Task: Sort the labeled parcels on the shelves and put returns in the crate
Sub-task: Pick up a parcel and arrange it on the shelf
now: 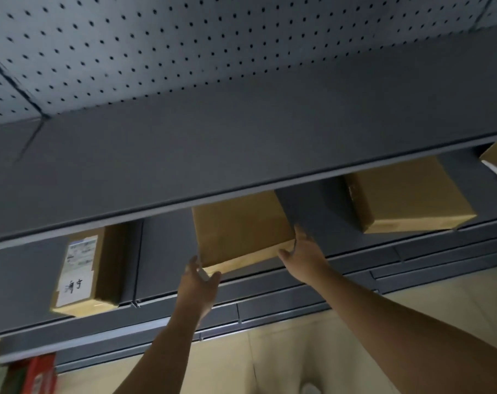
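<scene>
Tan cardboard parcels [241,231] — dark grey shelves [241,143] — pale pegboard [184,38] dotted black.

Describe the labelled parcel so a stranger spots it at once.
Find the grey shelf below the pegboard. On the level under it, go far left, past the held box. That parcel alone shows a white label with black handwriting; the held box and the box right of it are plain brown.
</scene>
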